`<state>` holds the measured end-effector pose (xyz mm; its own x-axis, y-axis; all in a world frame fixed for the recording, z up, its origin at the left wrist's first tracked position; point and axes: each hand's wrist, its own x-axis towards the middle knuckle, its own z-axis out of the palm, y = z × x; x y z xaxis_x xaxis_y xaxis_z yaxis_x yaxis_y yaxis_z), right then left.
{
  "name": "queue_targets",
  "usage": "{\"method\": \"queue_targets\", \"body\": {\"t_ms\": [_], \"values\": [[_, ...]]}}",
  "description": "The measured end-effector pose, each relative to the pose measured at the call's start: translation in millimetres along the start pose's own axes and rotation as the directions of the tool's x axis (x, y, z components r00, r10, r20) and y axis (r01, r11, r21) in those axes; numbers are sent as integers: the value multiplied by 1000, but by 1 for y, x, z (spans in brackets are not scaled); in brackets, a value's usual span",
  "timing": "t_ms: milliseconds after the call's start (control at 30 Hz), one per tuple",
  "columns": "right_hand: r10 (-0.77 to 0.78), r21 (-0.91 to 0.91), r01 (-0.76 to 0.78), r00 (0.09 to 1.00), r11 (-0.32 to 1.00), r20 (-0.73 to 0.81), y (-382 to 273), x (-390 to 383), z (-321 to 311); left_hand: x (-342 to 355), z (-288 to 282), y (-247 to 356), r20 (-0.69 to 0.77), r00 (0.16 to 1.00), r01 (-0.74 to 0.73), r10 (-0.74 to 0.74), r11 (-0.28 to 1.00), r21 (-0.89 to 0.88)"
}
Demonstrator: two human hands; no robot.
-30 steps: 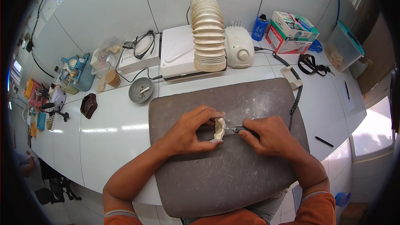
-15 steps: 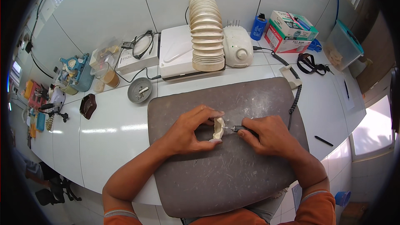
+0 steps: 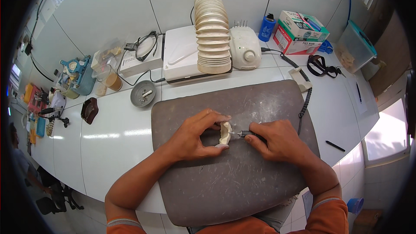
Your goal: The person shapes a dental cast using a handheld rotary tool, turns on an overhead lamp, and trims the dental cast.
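My left hand (image 3: 195,136) grips a small cream plaster dental model (image 3: 225,134) between thumb and fingers, holding it on edge over a brown-grey padded mat (image 3: 216,190). My right hand (image 3: 277,141) is closed round a dark rotary handpiece (image 3: 244,134). Its thin metal tip points left and meets or nearly meets the model's right side; exact contact is too small to tell. A black coiled cord (image 3: 306,102) runs from behind my right hand toward a white control unit (image 3: 246,56) at the back.
A ribbed hose (image 3: 212,34) rises over a white machine (image 3: 175,45). Around stand a grey dish (image 3: 139,98), maroon holder (image 3: 89,113), cup (image 3: 112,81), stacked boxes (image 3: 297,41), blue canister (image 3: 267,29), lidded bin (image 3: 355,50) and pen (image 3: 335,145). A co-worker (image 3: 26,164) is at far left.
The whole view has shifted slightly, the bench sliding a little left in the picture. My grips look the same. The co-worker at far left has moved, showing more of their body.
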<state>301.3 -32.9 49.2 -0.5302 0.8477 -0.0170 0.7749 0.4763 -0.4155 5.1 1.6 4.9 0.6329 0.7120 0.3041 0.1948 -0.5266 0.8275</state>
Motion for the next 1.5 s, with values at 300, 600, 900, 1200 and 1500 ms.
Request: {"method": "queue_targets", "body": {"t_ms": [300, 600, 900, 1200, 1500], "values": [[14, 1, -14, 1000, 1000, 17, 1, 0, -1, 0, 0, 1, -3, 1000, 2, -2, 1000, 3], [9, -7, -9, 1000, 1000, 12, 0, 1, -1, 1, 0, 1, -4, 1000, -9, 9, 1000, 10], [-1, 29, 2, 1000, 1000, -21, 2, 0, 0, 0, 0, 1, -1, 1000, -2, 2, 1000, 7], [7, -7, -7, 1000, 1000, 8, 1, 0, 0, 1, 0, 1, 3, 1000, 1, -1, 1000, 2], [7, -9, -7, 1000, 1000, 17, 1, 0, 0, 0, 0, 0, 2, 1000, 3, -3, 1000, -4]]}}
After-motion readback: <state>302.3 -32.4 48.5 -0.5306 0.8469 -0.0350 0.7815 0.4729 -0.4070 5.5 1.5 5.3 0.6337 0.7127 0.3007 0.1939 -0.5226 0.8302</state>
